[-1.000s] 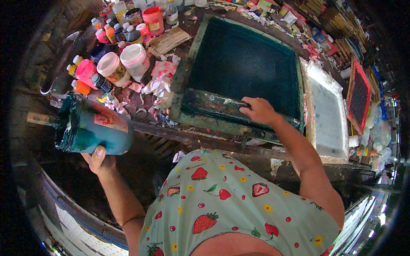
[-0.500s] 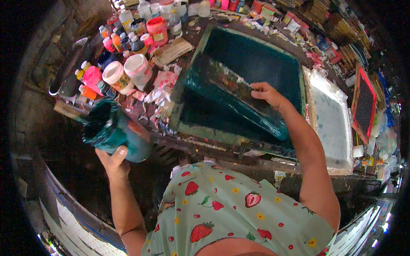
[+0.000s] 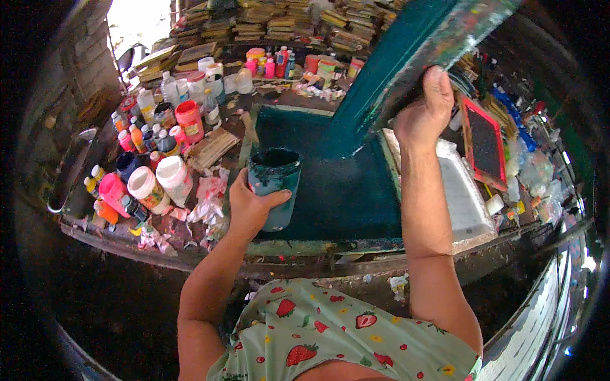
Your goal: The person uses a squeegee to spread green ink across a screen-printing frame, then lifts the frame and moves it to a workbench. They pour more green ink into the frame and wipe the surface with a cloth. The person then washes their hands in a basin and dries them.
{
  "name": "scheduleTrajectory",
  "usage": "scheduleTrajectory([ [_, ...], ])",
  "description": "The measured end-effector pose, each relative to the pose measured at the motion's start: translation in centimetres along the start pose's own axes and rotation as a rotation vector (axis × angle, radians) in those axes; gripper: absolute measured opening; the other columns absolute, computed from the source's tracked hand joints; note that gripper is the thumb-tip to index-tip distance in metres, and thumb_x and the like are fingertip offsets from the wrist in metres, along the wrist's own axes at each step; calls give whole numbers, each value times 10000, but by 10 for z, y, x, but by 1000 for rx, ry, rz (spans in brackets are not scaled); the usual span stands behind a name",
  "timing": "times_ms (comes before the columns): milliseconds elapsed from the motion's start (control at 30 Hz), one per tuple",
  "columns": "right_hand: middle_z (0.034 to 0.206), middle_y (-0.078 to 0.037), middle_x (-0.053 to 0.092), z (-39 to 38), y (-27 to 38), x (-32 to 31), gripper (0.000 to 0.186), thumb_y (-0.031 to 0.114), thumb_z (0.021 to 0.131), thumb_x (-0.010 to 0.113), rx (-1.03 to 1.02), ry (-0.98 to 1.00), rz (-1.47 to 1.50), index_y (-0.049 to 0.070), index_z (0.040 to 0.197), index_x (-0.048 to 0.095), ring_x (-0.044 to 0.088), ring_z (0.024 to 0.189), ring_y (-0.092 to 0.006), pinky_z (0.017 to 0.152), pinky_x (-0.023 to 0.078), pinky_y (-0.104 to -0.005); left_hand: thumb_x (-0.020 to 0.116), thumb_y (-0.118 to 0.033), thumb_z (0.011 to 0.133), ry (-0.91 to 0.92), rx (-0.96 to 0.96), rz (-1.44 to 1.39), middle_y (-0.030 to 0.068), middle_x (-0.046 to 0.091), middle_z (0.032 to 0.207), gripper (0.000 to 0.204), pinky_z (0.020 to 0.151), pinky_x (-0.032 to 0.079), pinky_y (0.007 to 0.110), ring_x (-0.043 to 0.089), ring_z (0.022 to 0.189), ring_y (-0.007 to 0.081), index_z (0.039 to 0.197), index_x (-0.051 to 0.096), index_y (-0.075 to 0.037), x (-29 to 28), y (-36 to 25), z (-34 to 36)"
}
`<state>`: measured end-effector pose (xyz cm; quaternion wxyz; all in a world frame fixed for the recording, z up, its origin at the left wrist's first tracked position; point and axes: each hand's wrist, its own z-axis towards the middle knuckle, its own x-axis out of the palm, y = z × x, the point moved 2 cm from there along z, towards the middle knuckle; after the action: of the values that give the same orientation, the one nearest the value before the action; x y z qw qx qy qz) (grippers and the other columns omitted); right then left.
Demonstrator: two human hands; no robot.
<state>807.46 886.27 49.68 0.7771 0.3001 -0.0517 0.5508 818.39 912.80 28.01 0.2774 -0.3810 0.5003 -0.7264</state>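
Note:
My left hand (image 3: 251,204) is wrapped around a tall plastic container (image 3: 278,206) with dark teal ink coating its rim. It holds the container upright over the left part of a large printing screen (image 3: 327,244), whose mesh is covered in dark teal. In my right hand (image 3: 424,114) is a long wide squeegee (image 3: 397,66), raised and steeply tilted. Its teal-coated face points left, and its lower end hangs just above or on the mesh; I cannot tell which. My right thumb shows on the squeegee's edge, while the other fingers are partly hidden.
At the left stand pink, white and orange paint tubs (image 3: 146,190) and small bottles, with crumpled paper (image 3: 210,200) beside them. A pale framed screen (image 3: 460,197) lies right of the teal one; a red-framed screen (image 3: 486,143) leans beyond it. Stacked wooden frames (image 3: 279,28) line the back.
My right hand has lifted the squeegee from lying across the screen to a steep tilt. My left hand has brought the ink container rightward, from off the table's front-left to over the screen.

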Motion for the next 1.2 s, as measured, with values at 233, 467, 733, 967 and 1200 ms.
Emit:
scheduleTrajectory([
  [233, 1147, -14, 759, -10, 46, 45, 203, 212, 1105, 712, -210, -106, -39, 57, 1236, 712, 676, 1036, -139, 982, 514, -328, 957, -2, 727, 25, -41, -43, 124, 807, 1084, 548, 879, 625, 375, 774, 930, 194, 1200, 682, 18, 19, 8, 31],
  [467, 1279, -44, 724, -33, 34, 59, 357, 266, 1107, 700, -325, -120, -265, 34, 1376, 663, 646, 1175, -179, 1101, 447, -359, 970, -18, 727, 26, 77, 37, 117, 808, 1069, 518, 892, 613, 368, 766, 938, 193, 1163, 691, 13, 13, -3, 53],
  [733, 1319, -52, 696, -80, -11, 66, 480, 289, 1101, 727, -302, -110, -435, -18, 1454, 623, 606, 1172, -156, 1084, 448, -346, 1001, -63, 695, 49, 117, 60, 105, 798, 1072, 555, 909, 596, 363, 750, 950, 183, 1142, 678, -2, 13, 11, 83],
  [967, 1210, -49, 721, -99, -79, 40, 379, 206, 1066, 759, -228, -45, -513, -34, 1347, 672, 633, 1096, -137, 1014, 497, -308, 1000, -46, 687, 69, 198, 110, 107, 803, 1089, 565, 934, 594, 352, 755, 978, 174, 1156, 688, -7, 1, -19, 93],
  [1200, 1143, -91, 766, -109, -89, 16, 360, 137, 1034, 747, -200, 35, -768, -55, 1334, 688, 690, 1024, -166, 957, 550, -327, 1000, -44, 685, 159, 210, -81, 94, 805, 1096, 596, 927, 606, 360, 758, 994, 166, 1198, 700, 1, -3, -57, 94],
])
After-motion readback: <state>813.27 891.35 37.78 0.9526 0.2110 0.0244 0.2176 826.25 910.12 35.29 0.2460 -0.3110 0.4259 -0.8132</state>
